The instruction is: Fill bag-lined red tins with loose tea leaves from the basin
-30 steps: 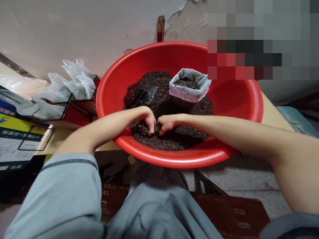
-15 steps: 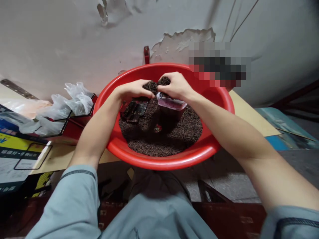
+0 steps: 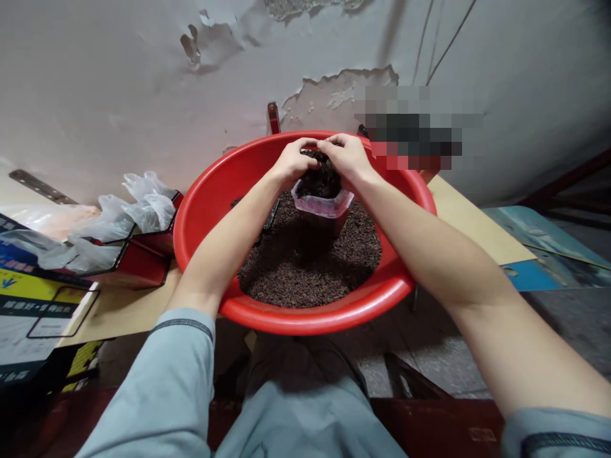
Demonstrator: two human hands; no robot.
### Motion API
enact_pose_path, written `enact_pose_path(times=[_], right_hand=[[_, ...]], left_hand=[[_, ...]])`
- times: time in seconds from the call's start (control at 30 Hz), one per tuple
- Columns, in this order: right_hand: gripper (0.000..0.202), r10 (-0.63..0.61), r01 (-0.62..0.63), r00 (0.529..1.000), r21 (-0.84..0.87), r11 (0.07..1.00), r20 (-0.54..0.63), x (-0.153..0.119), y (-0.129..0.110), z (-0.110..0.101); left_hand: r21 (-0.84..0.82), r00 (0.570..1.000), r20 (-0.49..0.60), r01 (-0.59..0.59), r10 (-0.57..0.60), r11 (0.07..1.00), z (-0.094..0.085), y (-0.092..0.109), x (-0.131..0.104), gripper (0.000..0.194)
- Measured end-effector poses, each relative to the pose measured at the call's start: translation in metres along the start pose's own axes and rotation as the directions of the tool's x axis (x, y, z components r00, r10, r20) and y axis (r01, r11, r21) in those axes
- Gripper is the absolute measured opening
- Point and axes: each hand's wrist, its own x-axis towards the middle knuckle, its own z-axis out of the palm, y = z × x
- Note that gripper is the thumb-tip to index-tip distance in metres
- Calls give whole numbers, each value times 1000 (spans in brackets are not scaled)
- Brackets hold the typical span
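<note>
A large red basin (image 3: 305, 323) holds a bed of small dark brown grains (image 3: 300, 280). Inside it stands a clear pinkish plastic container (image 3: 322, 206), with a dark grainy clump (image 3: 324, 178) at its mouth. My left hand (image 3: 296, 160) curls around the left side of the clump. On the other side, my right hand (image 3: 347, 156) has its fingers bent over the same clump, fingertips close to the left ones. A dark flat object (image 3: 272, 215) lies on the grains, mostly hidden behind my left forearm.
Red boxes (image 3: 138, 262) with clear plastic bags (image 3: 153, 207) stand left of the basin. Farther left is a printed carton (image 3: 33, 305). Behind rises a peeling wall (image 3: 119, 76). A blurred-out patch covers the basin's back right. A blue-green board (image 3: 548, 238) lies at right.
My left hand has moved right, from over the dark flat object to the container's mouth, bringing its grains to the right hand's. The two handfuls now form one clump. The view has shifted slightly.
</note>
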Motion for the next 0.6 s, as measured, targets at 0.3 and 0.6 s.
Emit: enact_pose_path(times=[0.3, 0.6], right_hand=[[50, -105, 104, 994, -131, 986, -7, -26, -47, -24], [30, -33, 444, 433, -181, 877, 901, -98, -80, 38]], left_hand=[[-28, 987, 154, -50, 54, 998, -22, 22, -39, 74], [601, 610, 534, 212, -586, 770, -66, -28, -115, 55]])
